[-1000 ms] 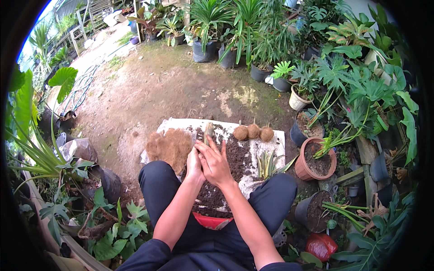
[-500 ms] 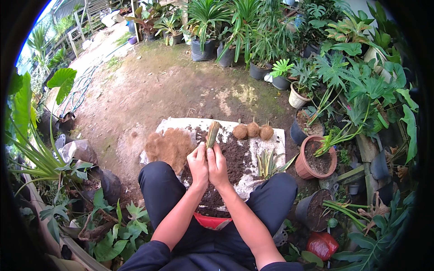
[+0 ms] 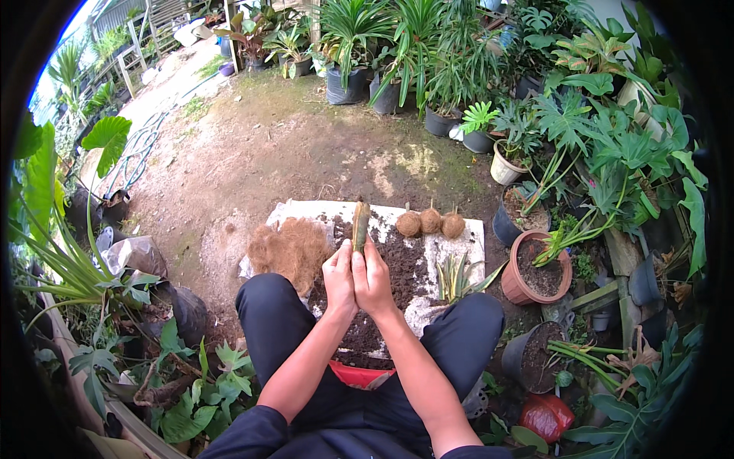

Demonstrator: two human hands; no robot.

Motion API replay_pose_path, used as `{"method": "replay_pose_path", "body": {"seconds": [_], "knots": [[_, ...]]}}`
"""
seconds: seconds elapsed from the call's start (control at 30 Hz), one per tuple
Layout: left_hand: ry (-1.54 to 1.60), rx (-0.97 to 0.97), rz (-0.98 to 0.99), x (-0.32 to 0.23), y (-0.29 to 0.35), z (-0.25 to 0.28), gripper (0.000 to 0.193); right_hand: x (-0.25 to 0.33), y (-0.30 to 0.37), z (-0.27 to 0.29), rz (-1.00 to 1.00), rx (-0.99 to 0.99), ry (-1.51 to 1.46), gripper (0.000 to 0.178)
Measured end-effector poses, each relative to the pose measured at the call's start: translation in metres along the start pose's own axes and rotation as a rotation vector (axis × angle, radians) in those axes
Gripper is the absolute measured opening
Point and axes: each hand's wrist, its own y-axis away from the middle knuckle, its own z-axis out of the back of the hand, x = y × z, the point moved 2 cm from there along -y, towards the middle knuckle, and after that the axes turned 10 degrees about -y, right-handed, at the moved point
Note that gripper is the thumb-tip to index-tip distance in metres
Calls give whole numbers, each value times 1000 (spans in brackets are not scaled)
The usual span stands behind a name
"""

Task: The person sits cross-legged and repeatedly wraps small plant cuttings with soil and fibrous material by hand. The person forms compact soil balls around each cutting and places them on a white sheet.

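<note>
leaf piece (image 3: 361,224), stiff, green-brown, between my left hand (image 3: 339,274) and right hand (image 3: 372,278), pressed together, pinching lower end; top unwrapped. three round brown fibre balls (image 3: 430,223) look finished; shaggy tan fibre heap (image 3: 287,251), dark crumbly soil (image 3: 401,264) lie loose, unformed.

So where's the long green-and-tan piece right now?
The green-and-tan piece is mid-view in the head camera, held between the left hand and right hand, over the dark soil and left of the three brown balls.
</note>
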Motion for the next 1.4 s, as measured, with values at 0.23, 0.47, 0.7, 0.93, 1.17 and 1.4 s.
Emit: {"method": "replay_pose_path", "body": {"seconds": [0.23, 0.47, 0.7, 0.93, 1.17, 1.4], "knots": [[209, -35, 404, -22, 3, -7, 37, 21, -6, 21, 310, 47, 479, 62], [191, 22, 336, 10, -3, 9, 46, 12, 1, 6, 420, -38, 450, 21], [57, 2, 310, 12, -7, 18, 45, 9, 1, 4, 476, 28, 417, 21], [269, 172, 495, -31, 8, -3, 56, 29, -7, 17, 415, 65, 481, 58], [138, 19, 412, -9, 1, 3, 50, 15, -1, 10, 464, -62, 512, 35], [49, -44, 279, -8, -1, 7, 41, 8, -1, 3, 458, 9, 435, 24]]}}
